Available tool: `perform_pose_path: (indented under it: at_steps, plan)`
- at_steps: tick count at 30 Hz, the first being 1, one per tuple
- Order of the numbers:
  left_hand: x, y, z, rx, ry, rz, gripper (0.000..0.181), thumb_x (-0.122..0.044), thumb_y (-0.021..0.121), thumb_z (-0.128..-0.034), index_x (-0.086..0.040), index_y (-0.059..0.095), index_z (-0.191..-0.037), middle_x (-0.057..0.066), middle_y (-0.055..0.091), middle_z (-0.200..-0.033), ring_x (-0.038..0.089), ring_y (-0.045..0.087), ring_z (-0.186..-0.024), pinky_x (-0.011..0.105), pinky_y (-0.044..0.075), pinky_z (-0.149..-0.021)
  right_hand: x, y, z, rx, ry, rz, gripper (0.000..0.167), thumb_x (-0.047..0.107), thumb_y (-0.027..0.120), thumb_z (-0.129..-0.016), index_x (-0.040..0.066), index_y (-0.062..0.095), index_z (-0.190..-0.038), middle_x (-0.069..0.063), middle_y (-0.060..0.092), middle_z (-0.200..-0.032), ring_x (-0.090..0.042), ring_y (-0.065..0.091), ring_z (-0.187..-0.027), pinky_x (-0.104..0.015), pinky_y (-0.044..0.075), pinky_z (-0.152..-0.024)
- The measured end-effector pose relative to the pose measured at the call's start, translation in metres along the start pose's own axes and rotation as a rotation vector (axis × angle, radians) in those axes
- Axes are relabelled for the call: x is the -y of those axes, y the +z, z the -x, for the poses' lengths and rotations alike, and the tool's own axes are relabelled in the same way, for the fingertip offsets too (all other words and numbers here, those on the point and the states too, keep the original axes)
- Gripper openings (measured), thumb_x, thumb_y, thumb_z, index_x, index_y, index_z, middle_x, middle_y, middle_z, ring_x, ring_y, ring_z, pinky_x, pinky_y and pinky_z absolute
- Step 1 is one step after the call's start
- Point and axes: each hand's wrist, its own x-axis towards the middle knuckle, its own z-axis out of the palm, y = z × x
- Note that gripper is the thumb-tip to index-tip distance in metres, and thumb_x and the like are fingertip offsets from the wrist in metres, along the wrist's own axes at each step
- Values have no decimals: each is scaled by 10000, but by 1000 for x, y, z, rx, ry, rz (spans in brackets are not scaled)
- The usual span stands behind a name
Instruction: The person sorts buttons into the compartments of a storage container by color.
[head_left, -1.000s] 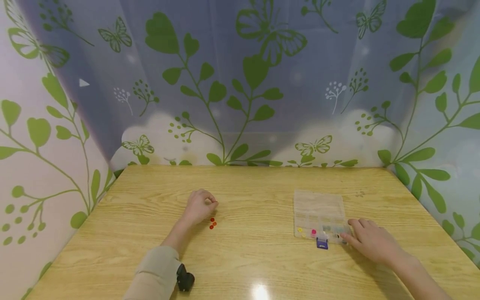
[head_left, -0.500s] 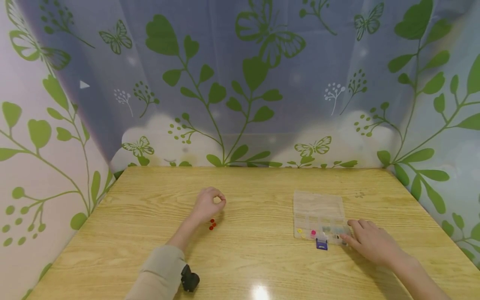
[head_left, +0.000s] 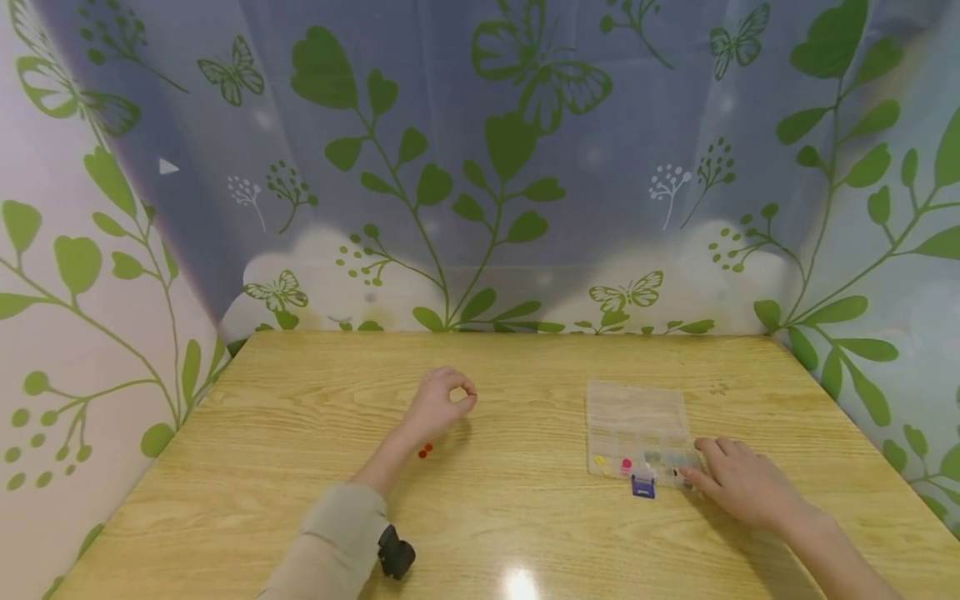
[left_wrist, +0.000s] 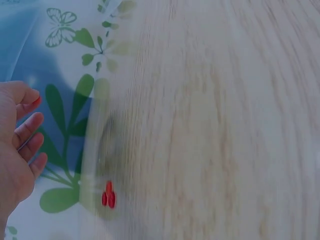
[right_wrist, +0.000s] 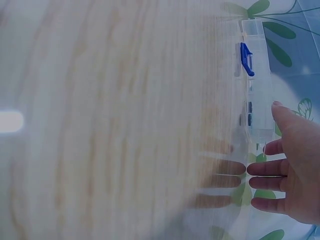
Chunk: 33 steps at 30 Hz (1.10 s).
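Note:
My left hand (head_left: 441, 402) hovers above the table, thumb and index finger pinching a small red disc (left_wrist: 36, 102); the other fingers are loosely bent. Below it lie several red discs (head_left: 426, 451) like small beads or sequins. In the head view the wrist partly hides them, while the left wrist view shows three (left_wrist: 108, 195). My right hand (head_left: 746, 483) rests at the right end of a clear plastic compartment box (head_left: 636, 408), its thumb touching the box and its fingers fairly straight. The box's lid is flipped back, and its blue latch (head_left: 642, 487) hangs at the front.
Yellow pieces (head_left: 600, 462), pink pieces (head_left: 626, 465) and darker ones sit in the box's compartments. Behind the box, a few pale small pieces (head_left: 719, 389) lie on the wooden table (head_left: 525, 517). A patterned cloth (head_left: 450, 167) hangs along the table's back edge.
My left hand has moved right and slightly away from me, toward the box, carrying the red disc. Its wrist now covers part of the group of discs. My right hand and the box stay put.

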Motion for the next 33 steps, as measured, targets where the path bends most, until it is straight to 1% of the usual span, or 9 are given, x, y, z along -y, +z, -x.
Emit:
perform_pose_path:
  at_steps: [7,10,14,18,22,27,33]
  plan:
    - [-13,9,-6,30,26,25,54,-124,625,-835,-77,650,-843,23,596,-982,291,442,-1094,490,301,-968,0,0,1,2,3,-6,584,476,484,-926,-59,536,-1153,-232,575,-1086,-435,537,-999,-539,444,-773]
    - [-18,13,-8,28,56,38,55,-118,631,-829,-67,648,-841,26,596,-967,284,456,-1058,483,321,-942,1,1,1,2,7,-10,583,477,483,-926,-57,534,-1155,-236,571,-1091,-438,533,-1004,-542,442,-772]
    - [-23,18,-11,13,104,31,42,-102,640,-811,-60,639,-811,40,603,-940,283,475,-1018,472,339,-912,0,1,1,-3,9,-7,578,479,478,-928,-49,530,-1158,-233,570,-1091,-434,531,-1004,-545,443,-754]
    - [-26,23,-13,6,114,26,31,-91,661,-791,-74,635,-785,46,607,-930,280,479,-1007,453,350,-901,0,1,2,-9,9,-4,569,473,480,-930,-44,528,-1161,-226,572,-1090,-429,532,-1006,-546,442,-755]
    - [-30,28,-15,-4,138,21,39,-86,671,-784,-63,642,-773,62,616,-926,277,493,-985,436,357,-886,1,1,2,-11,6,-4,564,465,483,-931,-49,528,-1158,-230,571,-1090,-436,530,-1005,-549,440,-760]
    - [-37,35,-18,13,161,10,37,-97,671,-808,-66,663,-790,66,616,-937,278,496,-993,425,364,-884,2,0,2,-11,9,-3,564,466,484,-930,-47,528,-1160,-227,571,-1092,-435,531,-1003,-551,441,-753]
    - [-45,46,-22,33,204,-9,61,-125,673,-832,-67,685,-819,50,619,-931,249,503,-970,392,369,-872,2,0,2,-11,12,-5,565,469,488,-927,-47,531,-1152,-215,580,-1070,-425,540,-984,-542,448,-735]
